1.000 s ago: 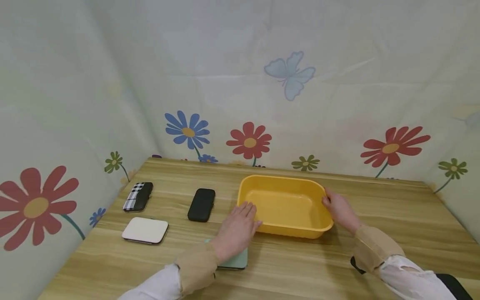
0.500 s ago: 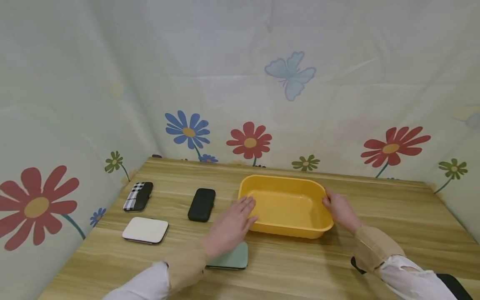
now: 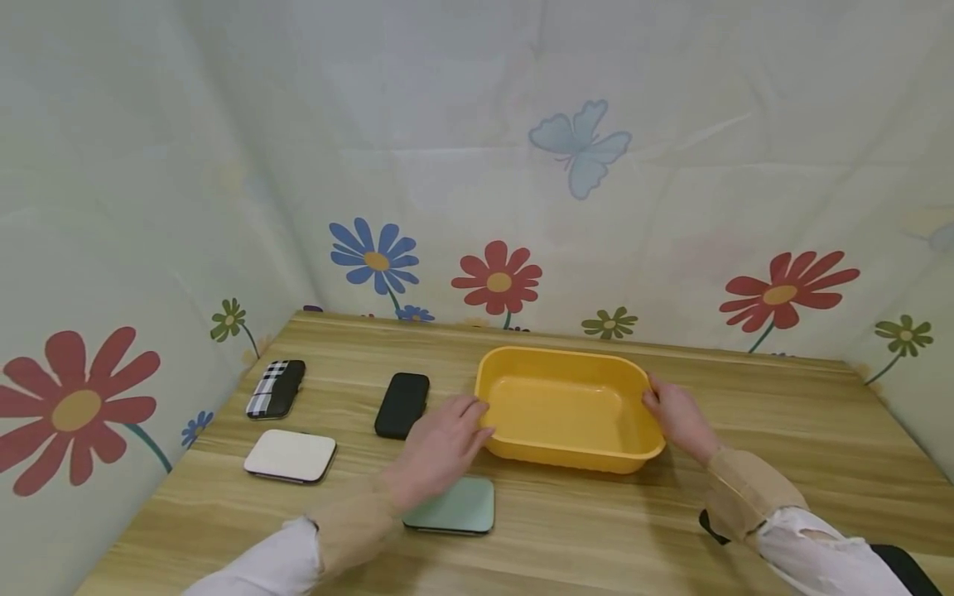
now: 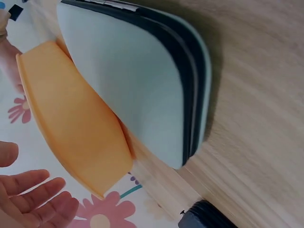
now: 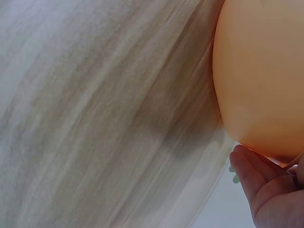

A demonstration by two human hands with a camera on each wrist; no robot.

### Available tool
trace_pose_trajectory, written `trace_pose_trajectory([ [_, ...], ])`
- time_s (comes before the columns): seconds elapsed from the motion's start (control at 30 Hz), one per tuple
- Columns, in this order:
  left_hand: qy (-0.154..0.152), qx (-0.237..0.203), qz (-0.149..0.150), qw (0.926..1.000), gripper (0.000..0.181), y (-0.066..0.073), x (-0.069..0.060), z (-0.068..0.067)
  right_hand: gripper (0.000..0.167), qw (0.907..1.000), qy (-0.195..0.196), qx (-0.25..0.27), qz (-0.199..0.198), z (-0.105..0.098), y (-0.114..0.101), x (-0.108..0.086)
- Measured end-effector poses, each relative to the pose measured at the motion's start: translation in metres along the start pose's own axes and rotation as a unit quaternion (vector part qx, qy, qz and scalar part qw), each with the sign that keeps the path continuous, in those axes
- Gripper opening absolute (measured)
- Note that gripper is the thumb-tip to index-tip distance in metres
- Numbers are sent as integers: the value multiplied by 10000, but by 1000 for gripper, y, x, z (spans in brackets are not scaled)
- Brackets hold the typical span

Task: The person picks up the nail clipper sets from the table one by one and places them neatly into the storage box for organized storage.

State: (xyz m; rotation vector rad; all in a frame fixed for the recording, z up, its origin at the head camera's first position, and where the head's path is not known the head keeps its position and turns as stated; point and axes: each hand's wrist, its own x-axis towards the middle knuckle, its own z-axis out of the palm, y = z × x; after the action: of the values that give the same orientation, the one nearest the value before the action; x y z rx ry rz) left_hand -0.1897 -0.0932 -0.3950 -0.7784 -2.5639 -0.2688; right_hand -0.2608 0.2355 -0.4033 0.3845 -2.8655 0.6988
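A yellow basin (image 3: 566, 414) stands on the wooden table, and nothing lies in it. Its right end is gripped by the right hand (image 3: 680, 418), whose fingers curl at the rim in the right wrist view. At the basin's left end is the left hand (image 3: 440, 447), fingers loosely extended; the left wrist view shows those fingers (image 4: 35, 199) apart from the basin (image 4: 80, 118), holding nothing. Beneath the left wrist lies a mint-green case (image 3: 458, 507), which fills much of the left wrist view (image 4: 128, 71).
Left of the basin lie a black case (image 3: 402, 404), a white case (image 3: 291, 455) and a black case with a plaid part (image 3: 276, 389). A flowered curtain (image 3: 417, 99) stands behind the wooden table (image 3: 581, 530).
The left hand has drawn back leftward from over the basin's left rim, uncovering more of the mint-green case. The right hand keeps its grip and the basin has hardly moved.
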Motion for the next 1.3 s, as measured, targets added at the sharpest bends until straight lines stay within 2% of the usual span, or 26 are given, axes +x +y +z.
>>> trace_pose_trajectory([
  [0.07,36,-39,-203,9998,31,-2,-2,-1,14,10000,8,6,9,0,0,0],
  [0.17,-267,-1,-766,9967,39,-4,-5,-1,18,10000,7,1,11,0,0,0],
  [0.3,-988,110,-1653,9812,57,-6,-10,-1,20,10000,-37,34,18,-1,0,0],
  [0.4,-1353,171,-1994,9704,64,-8,-15,0,23,10000,-69,63,34,-1,0,0],
  [0.57,-1781,135,-2154,9600,72,-10,-22,1,29,10000,-79,35,39,-1,0,0],
  [0.73,-2131,116,-2325,9489,83,-7,-26,-2,21,9999,-114,44,48,-1,0,-1],
  [0.87,-2318,144,-2397,9427,85,0,-26,-4,21,9999,-112,39,61,-1,-1,-1],
  [1.03,-2462,437,-2298,9406,84,10,-25,-5,26,9999,-121,10,79,-2,0,0],
  [1.2,-2429,818,-2171,9419,81,16,-24,-2,30,9996,-224,22,182,-1,1,1],
  [1.3,-2420,997,-2151,9409,85,20,-23,-1,29,9994,-262,52,222,-2,0,1],
])
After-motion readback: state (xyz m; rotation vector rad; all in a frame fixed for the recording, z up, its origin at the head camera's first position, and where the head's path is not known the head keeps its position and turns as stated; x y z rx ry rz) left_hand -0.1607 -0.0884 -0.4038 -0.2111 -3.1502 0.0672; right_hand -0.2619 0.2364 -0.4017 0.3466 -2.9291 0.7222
